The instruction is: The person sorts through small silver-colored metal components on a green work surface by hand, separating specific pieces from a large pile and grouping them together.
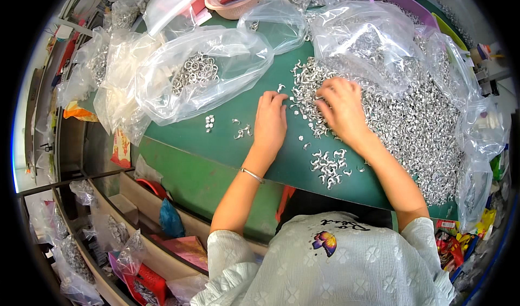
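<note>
Left of centre, a clear bag (200, 73) of metal rings lies on the green desk (216, 160). The left hand (270, 123) rests flat, fingers stretched toward the top of the frame, holding nothing. Just right, the right hand (341, 108) curls its fingertips into the silver hook pile (411, 127) at centre right; any grip is hidden. Single hooks are too small to give a direction.

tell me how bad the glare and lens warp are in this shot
Head view: the clear plastic bags throw white glare, the heap of small metal parts glints, the green table edge bows with fisheye warp, corners go black, and both hands, left hand and right hand, look sharp.
</note>
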A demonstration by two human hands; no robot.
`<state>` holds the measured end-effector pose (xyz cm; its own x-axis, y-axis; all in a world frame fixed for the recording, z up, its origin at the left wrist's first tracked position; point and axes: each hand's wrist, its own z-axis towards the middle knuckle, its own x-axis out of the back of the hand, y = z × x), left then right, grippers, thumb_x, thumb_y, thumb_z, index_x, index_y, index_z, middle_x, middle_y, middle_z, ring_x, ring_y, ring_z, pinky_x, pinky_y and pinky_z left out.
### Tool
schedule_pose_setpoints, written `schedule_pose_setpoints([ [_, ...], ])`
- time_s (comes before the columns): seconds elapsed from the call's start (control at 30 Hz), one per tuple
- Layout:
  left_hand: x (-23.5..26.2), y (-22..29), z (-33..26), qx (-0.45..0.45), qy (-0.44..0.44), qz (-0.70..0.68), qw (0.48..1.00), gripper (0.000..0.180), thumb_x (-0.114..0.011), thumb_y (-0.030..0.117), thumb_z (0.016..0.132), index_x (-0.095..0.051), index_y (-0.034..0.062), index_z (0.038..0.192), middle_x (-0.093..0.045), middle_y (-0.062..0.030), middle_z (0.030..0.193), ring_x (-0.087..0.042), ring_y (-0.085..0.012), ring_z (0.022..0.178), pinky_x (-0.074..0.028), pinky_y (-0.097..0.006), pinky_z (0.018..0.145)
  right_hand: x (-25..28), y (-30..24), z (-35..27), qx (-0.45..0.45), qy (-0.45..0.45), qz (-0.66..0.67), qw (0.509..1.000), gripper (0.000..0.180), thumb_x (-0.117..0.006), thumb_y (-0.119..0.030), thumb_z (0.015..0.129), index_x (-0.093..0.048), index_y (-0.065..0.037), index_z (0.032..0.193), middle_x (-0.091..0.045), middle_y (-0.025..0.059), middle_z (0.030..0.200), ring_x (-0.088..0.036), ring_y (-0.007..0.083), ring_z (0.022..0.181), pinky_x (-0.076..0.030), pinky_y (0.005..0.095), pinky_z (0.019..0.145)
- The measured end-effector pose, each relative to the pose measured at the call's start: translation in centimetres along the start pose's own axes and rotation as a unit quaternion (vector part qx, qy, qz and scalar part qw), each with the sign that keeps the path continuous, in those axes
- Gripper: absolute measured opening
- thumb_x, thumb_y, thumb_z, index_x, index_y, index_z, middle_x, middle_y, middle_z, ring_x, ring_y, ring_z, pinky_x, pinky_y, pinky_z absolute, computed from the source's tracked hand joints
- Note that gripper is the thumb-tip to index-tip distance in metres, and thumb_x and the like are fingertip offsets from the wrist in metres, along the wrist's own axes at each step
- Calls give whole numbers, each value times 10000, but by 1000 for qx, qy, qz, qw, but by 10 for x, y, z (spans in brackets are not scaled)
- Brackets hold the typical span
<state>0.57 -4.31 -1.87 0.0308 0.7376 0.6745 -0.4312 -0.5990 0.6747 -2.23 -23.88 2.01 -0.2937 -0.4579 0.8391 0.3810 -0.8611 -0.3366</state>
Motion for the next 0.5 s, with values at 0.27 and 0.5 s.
schedule_pose_setpoints([
  [0.27, 10, -1, 16, 1, 58, -68, 996, 437, -599, -113, 789, -562, 4, 1208, -570, -138, 1209, -566, -302, 1100, -473, -333, 916, -29, -24, 0, 16, -42, -89, 995, 71, -677, -151, 764, -659, -86, 785, -519, 49, 940, -479, 229, 999, -328, 453, 926],
  [0.5, 10, -15, 25, -32, -25, 90, 995, 228, -598, -86, 794, -629, -16, 1009, -598, -126, 1032, -566, -307, 987, -456, -387, 839, -7, -8, 6, -18, 27, 12, 999, 129, -668, -71, 752, -585, -55, 849, -567, 86, 873, -530, 281, 906, -386, 419, 855],
])
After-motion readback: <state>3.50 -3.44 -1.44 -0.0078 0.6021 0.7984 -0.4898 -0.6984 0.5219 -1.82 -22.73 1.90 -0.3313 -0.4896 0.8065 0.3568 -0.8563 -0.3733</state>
